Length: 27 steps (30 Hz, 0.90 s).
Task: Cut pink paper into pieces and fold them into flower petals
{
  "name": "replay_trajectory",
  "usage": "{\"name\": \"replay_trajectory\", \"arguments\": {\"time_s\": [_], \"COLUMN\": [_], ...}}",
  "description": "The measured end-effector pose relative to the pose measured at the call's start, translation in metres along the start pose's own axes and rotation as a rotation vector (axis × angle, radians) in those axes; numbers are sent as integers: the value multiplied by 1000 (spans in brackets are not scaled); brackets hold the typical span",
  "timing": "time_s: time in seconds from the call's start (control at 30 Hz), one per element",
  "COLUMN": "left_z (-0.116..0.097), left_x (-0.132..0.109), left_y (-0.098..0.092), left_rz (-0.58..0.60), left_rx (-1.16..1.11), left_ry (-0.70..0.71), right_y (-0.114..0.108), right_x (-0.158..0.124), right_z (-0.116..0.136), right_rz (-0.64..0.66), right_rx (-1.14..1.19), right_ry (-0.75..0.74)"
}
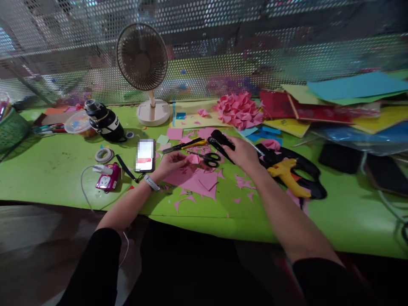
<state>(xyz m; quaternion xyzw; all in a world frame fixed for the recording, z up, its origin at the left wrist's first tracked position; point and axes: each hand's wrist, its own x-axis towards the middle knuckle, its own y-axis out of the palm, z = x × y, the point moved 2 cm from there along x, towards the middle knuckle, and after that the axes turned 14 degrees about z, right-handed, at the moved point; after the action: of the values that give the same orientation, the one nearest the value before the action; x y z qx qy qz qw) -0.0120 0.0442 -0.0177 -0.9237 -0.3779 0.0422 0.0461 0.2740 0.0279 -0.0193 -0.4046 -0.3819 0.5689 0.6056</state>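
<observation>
My left hand [174,161] pinches a small curled piece of pink paper [194,159] above the table. In my right hand [241,151] is a black stapler [219,139], its jaw end pointing left toward the paper. Between the two hands lie black-handled scissors [211,159]. Just behind them rests a yellow and black utility knife [185,145]. Flat pink paper sheets [199,182] and cut scraps spread below my hands. A ball of folded pink paper petals [239,109] sits farther back.
A fan [153,112], black bottle [106,123], phone [145,156], tape roll [103,155] and purple power adapter [108,177] stand at left. To the right are a yellow glue gun [288,174], a black-handled tool [314,172] and stacked coloured sheets [357,89]. A perforated metal screen [204,46] closes the back.
</observation>
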Motion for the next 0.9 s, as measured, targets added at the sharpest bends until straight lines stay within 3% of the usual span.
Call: {"name": "replay_trajectory", "arguments": {"time_s": [0.17,0.3,0.43,0.5,0.57,0.67,0.9], "left_z": [3,3,3,3,4,7,9], "left_x": [1,2,6,7,8,8,6], "left_y": [-2,-2,-5,-7,-9,-9,-3], "left_rz": [-28,-30,-110,-132,-146,-143,-130], "left_rx": [-68,-157,-218,-228,-227,-204,-164], "left_ry": [-19,-14,-9,-18,-24,-3,87], "right_y": [-12,-49,-95,-104,-99,-74,-36], "right_x": [-6,-20,-58,-85,-110,-134,-138], "right_z": [8,11,-11,-32,-55,-87,-128], "right_rz": [71,45,165,228,335,469,230], "right_rx": [-67,-53,-152,-290,-390,-435,-342], "right_ry": [-14,-66,55,184,321,413,378]}}
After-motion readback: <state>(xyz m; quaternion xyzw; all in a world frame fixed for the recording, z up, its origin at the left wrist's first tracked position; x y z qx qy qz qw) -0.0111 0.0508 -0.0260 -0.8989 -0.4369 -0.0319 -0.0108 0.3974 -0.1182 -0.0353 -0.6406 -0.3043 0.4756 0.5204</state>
